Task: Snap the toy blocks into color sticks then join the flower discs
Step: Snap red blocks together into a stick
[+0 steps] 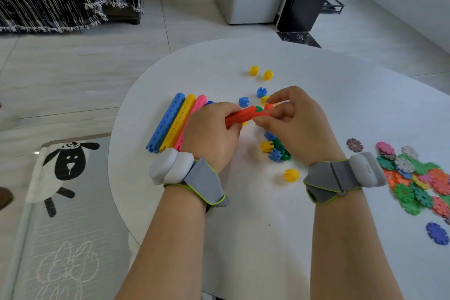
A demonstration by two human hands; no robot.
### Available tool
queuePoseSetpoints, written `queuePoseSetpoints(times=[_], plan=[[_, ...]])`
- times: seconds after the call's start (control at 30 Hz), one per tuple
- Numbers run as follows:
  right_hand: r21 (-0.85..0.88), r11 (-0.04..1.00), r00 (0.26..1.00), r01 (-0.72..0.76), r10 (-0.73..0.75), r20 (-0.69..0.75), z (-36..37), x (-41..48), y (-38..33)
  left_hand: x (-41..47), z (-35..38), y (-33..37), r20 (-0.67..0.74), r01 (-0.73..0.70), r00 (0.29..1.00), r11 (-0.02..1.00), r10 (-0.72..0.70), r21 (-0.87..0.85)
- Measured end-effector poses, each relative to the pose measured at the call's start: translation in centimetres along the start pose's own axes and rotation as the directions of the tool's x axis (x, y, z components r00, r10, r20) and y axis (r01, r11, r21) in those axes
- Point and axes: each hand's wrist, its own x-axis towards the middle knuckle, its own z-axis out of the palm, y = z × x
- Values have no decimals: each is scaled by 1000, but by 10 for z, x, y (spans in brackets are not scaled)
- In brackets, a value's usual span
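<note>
While left hand (211, 134) grips red stick (239, 118) above table centre, right hand (292, 124) pinches red block (268, 106) at stick's 3 o'clock tip: snapping step, likely. Next: align block, press home. Finished sticks (179, 122) at 9 o'clock; flower discs (418, 178) heaped at 4 o'clock. White round table (243, 226); tiled floor (73, 68), sheep mat (68, 165) at 8 o'clock.

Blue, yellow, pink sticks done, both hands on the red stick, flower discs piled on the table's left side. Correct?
No. The head view shows the flower discs piled on the table's right side, not the left. The rest holds: the blue stick, yellow stick and pink stick lie done, and the left hand and right hand grip the red stick.
</note>
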Motion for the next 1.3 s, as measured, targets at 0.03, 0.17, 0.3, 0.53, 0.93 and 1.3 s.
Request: queuePoseSetpoints(times=[0.03, 0.17, 0.3, 0.53, 0.93, 1.3], plan=[[63, 998, 1000, -23, 24, -17, -1, -2, 1, 0, 0, 1, 8, -9, 1000, 1000, 9, -18], [221, 974, 996, -40, 56, -68, -6, -5, 7, -2, 0, 3, 46, -38, 998, 998, 41, -53], [335, 942, 992, -7, 48, -114, -8, -7, 14, -3, 3, 5, 90, -34, 995, 989, 48, -143], [465, 883, 992, -63, 108, -71, -11, -9, 20, -2, 7, 5, 122, -62, 989, 989, 79, -136], [528, 847, 980, -67, 155, -124, -21, -13, 27, -3, 19, 14, 127, -105, 984, 985, 123, -140], [490, 871, 978, -37, 132, -160, -16, -13, 21, -4, 20, 16, 87, -106, 989, 986, 118, -128]])
